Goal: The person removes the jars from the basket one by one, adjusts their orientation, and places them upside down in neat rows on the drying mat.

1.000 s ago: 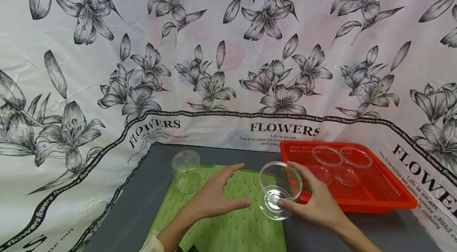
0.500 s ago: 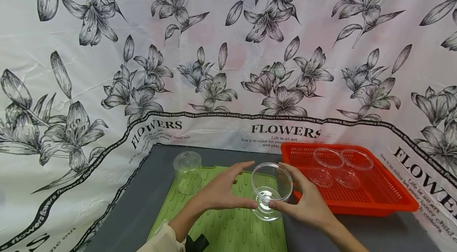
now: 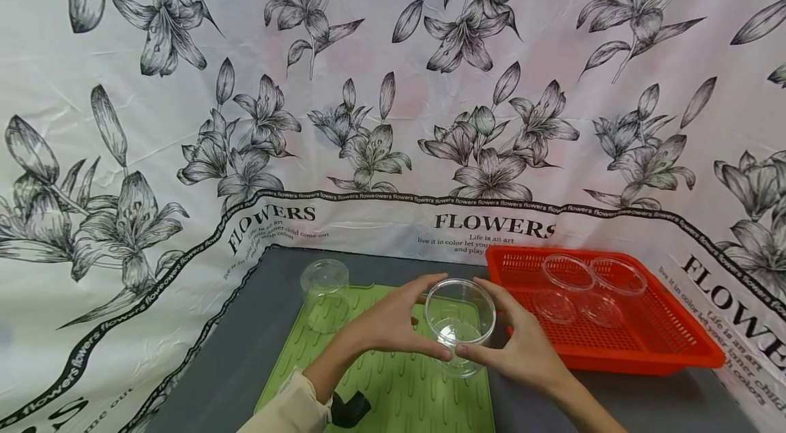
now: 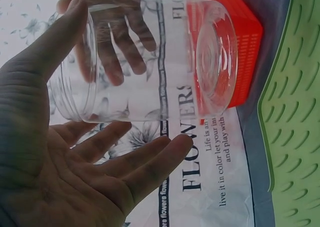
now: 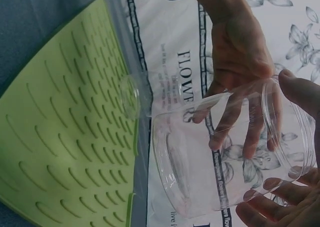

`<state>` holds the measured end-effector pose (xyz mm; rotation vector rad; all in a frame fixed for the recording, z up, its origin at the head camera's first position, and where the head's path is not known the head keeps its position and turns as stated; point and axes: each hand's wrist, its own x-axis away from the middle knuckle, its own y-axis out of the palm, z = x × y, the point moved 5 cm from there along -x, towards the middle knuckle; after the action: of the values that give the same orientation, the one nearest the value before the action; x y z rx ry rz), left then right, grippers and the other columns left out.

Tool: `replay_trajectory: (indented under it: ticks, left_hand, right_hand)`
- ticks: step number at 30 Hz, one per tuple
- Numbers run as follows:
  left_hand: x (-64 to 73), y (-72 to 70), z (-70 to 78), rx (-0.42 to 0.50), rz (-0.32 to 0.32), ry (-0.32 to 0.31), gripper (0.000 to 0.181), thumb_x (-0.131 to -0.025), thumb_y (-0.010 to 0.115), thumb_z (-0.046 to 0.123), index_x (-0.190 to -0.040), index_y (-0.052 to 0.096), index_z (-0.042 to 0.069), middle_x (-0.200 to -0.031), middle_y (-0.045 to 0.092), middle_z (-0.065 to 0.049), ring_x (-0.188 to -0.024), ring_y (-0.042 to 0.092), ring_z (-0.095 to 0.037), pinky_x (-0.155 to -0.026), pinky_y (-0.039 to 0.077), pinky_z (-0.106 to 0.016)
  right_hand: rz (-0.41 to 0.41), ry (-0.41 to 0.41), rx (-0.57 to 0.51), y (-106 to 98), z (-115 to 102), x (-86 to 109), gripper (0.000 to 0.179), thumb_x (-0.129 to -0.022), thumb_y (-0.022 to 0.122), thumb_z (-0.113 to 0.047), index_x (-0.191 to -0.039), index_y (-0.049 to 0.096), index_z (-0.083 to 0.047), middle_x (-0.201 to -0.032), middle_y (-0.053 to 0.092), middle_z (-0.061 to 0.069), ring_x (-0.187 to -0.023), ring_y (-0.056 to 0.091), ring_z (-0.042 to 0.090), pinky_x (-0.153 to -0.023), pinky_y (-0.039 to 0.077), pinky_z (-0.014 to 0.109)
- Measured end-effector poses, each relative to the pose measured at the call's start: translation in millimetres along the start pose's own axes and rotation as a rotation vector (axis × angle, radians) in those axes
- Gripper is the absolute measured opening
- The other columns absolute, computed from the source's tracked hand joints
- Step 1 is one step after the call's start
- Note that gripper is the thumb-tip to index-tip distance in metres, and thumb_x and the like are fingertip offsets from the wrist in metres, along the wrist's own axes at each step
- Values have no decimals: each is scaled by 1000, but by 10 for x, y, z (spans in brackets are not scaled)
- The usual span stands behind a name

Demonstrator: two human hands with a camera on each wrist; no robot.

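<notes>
Between both hands, above the green mat, is a clear plastic jar [image 3: 460, 310], its round rim up towards me. My right hand [image 3: 525, 344] grips its right side, thumb near the front and fingers behind. From the other side my left hand [image 3: 399, 327] holds it, with the thumb low at the front and fingers curved round the back. In the left wrist view the left thumb lies at the rim of the jar [image 4: 215, 62]. Through the wall of the jar [image 5: 200, 137] in the right wrist view, the left hand's spread fingers show.
Another clear jar [image 3: 325, 296] stands at the back left corner of the green ridged mat [image 3: 381, 399]. To the right, a red plastic basket [image 3: 688, 351] holds two more clear jars [image 3: 568, 290]. A flower-printed curtain [image 3: 368, 228] hangs behind the grey tabletop [image 3: 209, 358].
My right hand has carried the jar left, over the mat. My left hand has moved right from apart to take hold of the jar's left side.
</notes>
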<state>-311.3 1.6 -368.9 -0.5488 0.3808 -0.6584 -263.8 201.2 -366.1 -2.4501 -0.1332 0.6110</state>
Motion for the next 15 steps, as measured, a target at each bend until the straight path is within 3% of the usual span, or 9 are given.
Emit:
replay_trajectory:
  ticks: [8, 15]
  left_hand:
    - [-19, 20, -4, 28, -20, -3, 108, -75, 92, 36, -160, 25, 37, -157, 44, 0, -139, 49, -24, -90, 58, -27]
    - [-8, 31, -32, 85, -15, -4, 106, -76, 92, 30, -158, 26, 41, -158, 44, -2, -136, 52, -33, -87, 58, -25]
  right_hand:
    - [-13, -10, -2, 51, 31, -34, 95, -75, 92, -36, -154, 41, -22, -134, 64, 1, -105, 69, 18, -85, 54, 31]
    - [-21, -28, 2, 84, 34, -54, 94, -75, 91, -35, -154, 42, -21, -135, 64, 3, -109, 69, 21, -87, 54, 31]
